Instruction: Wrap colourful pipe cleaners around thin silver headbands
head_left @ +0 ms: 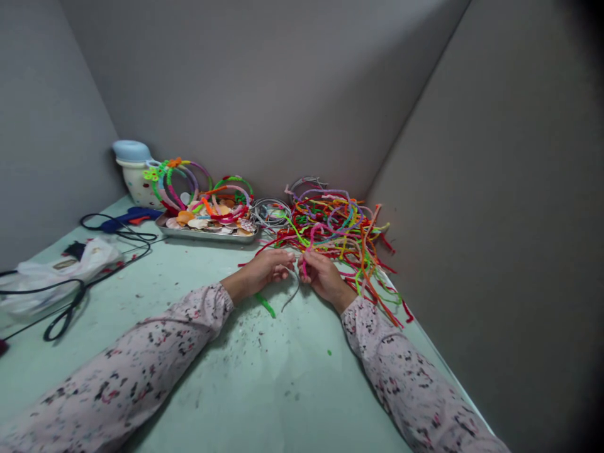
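Observation:
My right hand [321, 275] is closed, with a pink pipe cleaner [305, 269] pinched between thumb and fingers; part of it sticks up above the grip. Just to its left, my left hand [265, 272] has its fingers curled and its fingertips together at the upper end of a thin grey wire [297, 288]. The wire curves down between the hands to the table, and its top is partly hidden by the fingers. Below my left hand lies a green pipe cleaner [265, 305], partly covered by the wrist.
A tangled heap of coloured pipe cleaners [340, 223] lies behind my hands. Coiled grey wire [271, 212] sits beside a metal tray [207, 236] of shells and decorated hoops. Left are a lidded container [134, 173], a black cord [66, 321] and a plastic bag [61, 277]. Grey walls enclose the table.

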{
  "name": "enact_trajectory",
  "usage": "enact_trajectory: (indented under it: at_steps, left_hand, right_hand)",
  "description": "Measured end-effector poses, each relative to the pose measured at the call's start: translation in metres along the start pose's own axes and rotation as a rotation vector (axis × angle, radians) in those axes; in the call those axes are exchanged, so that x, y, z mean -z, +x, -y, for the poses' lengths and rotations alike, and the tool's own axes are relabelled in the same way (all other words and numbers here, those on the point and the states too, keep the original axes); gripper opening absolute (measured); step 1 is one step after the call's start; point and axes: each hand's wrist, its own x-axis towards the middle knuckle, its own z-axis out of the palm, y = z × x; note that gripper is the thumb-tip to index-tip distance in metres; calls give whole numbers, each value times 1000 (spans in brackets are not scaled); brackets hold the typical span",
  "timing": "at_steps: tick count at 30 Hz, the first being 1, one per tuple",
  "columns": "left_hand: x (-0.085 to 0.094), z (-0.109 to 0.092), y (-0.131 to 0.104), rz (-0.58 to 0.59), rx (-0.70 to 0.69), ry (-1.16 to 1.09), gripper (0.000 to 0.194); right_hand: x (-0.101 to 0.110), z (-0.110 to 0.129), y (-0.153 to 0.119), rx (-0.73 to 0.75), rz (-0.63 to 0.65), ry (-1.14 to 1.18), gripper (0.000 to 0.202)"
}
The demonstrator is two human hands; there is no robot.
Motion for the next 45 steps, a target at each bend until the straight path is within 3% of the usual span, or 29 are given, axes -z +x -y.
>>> enact_trajectory:
  at_steps: [3,7,16,23,32,45]
  left_hand:
    - [-2,-1,1,-36,-69,-13,23]
    - [-1,2,2,-38,-108,-6,25]
    - [3,2,4,-81,-169,-72,21]
    - [3,0,5,-137,-194,-120,18]
    - [4,-4,5,-212,-128,-273,8]
    - [6,0,7,-187,-225,-32,23]
  right_hand:
    - [-4,-1,-5,-99,151,-54,30]
    - [-6,-3,-7,-136,250,-64,29]
    - [-7,-2,-7,-174,247,-172,32]
    - [-15,0,-10,32,146,-444,34]
    - [-20,-1,-10,361,14,-867,27]
    - [-17,-12,-12,423,-13,-941,25]
